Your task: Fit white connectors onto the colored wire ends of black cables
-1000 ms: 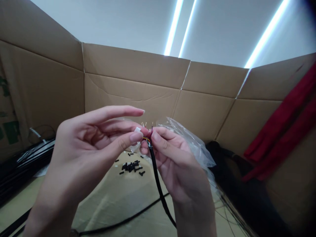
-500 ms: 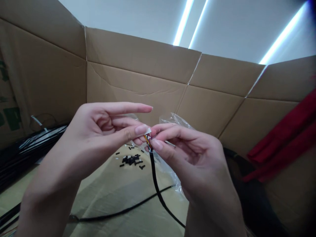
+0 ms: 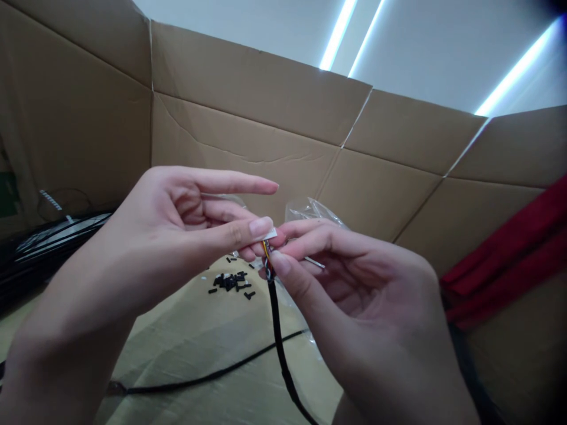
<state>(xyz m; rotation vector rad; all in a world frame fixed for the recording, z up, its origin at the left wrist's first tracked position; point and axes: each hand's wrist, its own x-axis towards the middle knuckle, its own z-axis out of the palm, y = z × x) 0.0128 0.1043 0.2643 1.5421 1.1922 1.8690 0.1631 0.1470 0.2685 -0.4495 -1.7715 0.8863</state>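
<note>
black cable hangs at six o'clock from the hands. the left hand pinches a small white connector, the right hand pinches thin colored wires, close together. tiny black tubes lie at seven o'clock on cardboard.

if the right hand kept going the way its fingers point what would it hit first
Probably the small white connector pinched in the left hand, just ahead of the right hand; depth is unclear.

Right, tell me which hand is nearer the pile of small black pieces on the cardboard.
Left. The left hand sits above and left of the small black pieces; the right hand, pinching the black cable, is farther off to their right.
</note>
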